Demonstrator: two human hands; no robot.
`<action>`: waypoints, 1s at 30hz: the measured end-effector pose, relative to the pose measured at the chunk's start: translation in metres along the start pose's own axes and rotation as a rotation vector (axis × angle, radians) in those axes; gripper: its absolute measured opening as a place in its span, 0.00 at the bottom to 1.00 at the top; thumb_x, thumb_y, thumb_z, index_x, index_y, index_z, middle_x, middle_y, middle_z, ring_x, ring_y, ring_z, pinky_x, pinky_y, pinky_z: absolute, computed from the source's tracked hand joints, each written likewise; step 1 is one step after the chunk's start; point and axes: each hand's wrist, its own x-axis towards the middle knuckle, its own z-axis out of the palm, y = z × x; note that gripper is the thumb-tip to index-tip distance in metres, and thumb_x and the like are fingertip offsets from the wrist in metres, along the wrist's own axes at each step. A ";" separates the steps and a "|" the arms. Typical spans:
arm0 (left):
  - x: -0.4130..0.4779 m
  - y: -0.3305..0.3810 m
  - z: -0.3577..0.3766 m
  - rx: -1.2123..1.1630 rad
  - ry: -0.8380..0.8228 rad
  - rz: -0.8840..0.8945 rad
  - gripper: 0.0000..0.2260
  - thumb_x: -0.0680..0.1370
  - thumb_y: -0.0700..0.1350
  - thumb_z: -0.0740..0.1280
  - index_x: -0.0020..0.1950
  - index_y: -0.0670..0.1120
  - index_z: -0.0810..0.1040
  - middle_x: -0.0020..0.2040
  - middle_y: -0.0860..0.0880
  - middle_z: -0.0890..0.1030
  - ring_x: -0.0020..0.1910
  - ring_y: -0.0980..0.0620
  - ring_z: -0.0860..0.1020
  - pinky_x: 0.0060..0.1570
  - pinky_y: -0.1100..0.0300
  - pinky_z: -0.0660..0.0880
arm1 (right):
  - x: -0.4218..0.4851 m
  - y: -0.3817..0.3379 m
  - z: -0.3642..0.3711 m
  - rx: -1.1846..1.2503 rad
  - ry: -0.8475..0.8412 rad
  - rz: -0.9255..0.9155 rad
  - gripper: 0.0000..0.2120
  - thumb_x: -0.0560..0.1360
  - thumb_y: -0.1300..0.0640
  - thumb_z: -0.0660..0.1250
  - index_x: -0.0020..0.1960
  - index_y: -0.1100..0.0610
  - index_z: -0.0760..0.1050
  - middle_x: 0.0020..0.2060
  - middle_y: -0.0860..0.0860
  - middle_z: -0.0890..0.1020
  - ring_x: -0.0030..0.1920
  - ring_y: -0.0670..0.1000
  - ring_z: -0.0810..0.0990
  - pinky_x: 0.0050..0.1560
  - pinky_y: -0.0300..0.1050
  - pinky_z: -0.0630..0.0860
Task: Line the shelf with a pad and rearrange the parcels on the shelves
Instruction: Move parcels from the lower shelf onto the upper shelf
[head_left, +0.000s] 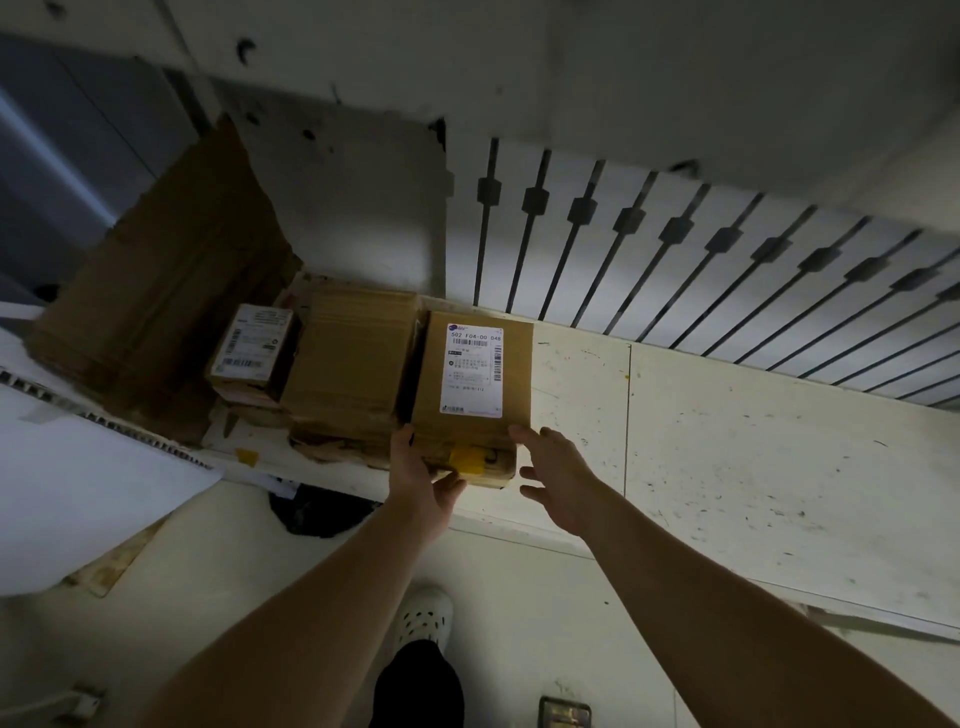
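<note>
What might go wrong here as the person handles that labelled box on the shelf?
1. The labelled box sits near the front edge of the shelf. Only the left hand grips a corner, and the right hand is open beside it, so the box might tip off toward the shoe below.
2. It stands tight against the plain parcel, which may get dragged along.
</note>
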 end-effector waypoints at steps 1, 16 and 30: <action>-0.006 0.000 0.000 0.022 0.006 -0.005 0.20 0.80 0.59 0.61 0.68 0.51 0.74 0.64 0.41 0.77 0.62 0.40 0.76 0.71 0.42 0.68 | -0.006 -0.001 -0.004 0.002 0.011 -0.005 0.35 0.80 0.48 0.68 0.81 0.54 0.56 0.75 0.56 0.68 0.71 0.60 0.71 0.70 0.58 0.72; -0.226 -0.019 0.058 0.745 -0.205 0.151 0.16 0.84 0.49 0.59 0.66 0.41 0.75 0.62 0.41 0.80 0.58 0.41 0.79 0.64 0.43 0.75 | -0.215 -0.030 -0.122 0.060 -0.002 -0.348 0.19 0.81 0.48 0.65 0.66 0.59 0.75 0.58 0.57 0.81 0.53 0.61 0.85 0.55 0.54 0.82; -0.490 -0.024 0.163 1.127 -0.739 0.711 0.12 0.82 0.46 0.63 0.53 0.37 0.80 0.42 0.40 0.85 0.41 0.44 0.85 0.40 0.54 0.81 | -0.421 -0.052 -0.279 0.110 0.153 -0.792 0.16 0.81 0.49 0.66 0.53 0.62 0.81 0.42 0.56 0.86 0.44 0.57 0.85 0.53 0.53 0.82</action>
